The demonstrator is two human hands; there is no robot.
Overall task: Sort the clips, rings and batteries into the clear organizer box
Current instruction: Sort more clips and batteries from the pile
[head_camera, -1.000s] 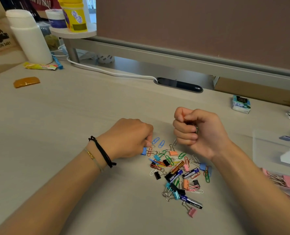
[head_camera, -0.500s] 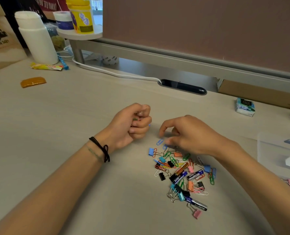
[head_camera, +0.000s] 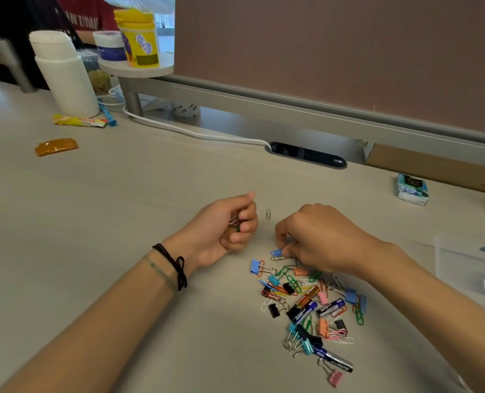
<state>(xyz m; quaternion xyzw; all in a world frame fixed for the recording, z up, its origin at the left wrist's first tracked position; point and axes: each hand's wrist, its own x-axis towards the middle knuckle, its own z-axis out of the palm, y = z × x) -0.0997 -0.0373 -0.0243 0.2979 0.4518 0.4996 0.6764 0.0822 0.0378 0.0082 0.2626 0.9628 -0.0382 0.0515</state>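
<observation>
Pinching at the far edge of the pile, the fingertips (head_camera: pixel 285 252) of the right hand (head_camera: pixel 320 239) are bent down and close on a blue paper clip (head_camera: pixel 276 253), which lies flat on the desk (head_camera: pixel 122 211) with its long axis about left to right. The left hand (head_camera: pixel 227 231) is raised a little beside it, palm turned toward the right, with the fingers curled around a small bunch of clips (head_camera: pixel 234 224); only some metal and a bit of green show between the fingers, so their direction cannot be told. A black cord bracelet (head_camera: pixel 173 263) sits on the left wrist.

Between the two hands, a single silver paper clip (head_camera: pixel 268 214) lies alone on the desk, its long axis pointing away from the person.

The pile (head_camera: pixel 306 304) spreads under and near the right wrist: coloured paper clips, binder clips and batteries mixed together. Two batteries (head_camera: pixel 306 303) in its middle lie side by side, slanted from lower left to upper right; another battery (head_camera: pixel 335 359) at the near end slants down to the right, just beside a pink binder clip (head_camera: pixel 335 377).

The clear organizer box (head_camera: pixel 468 268) stands at the right edge, apart from the pile, only partly in view.
</observation>
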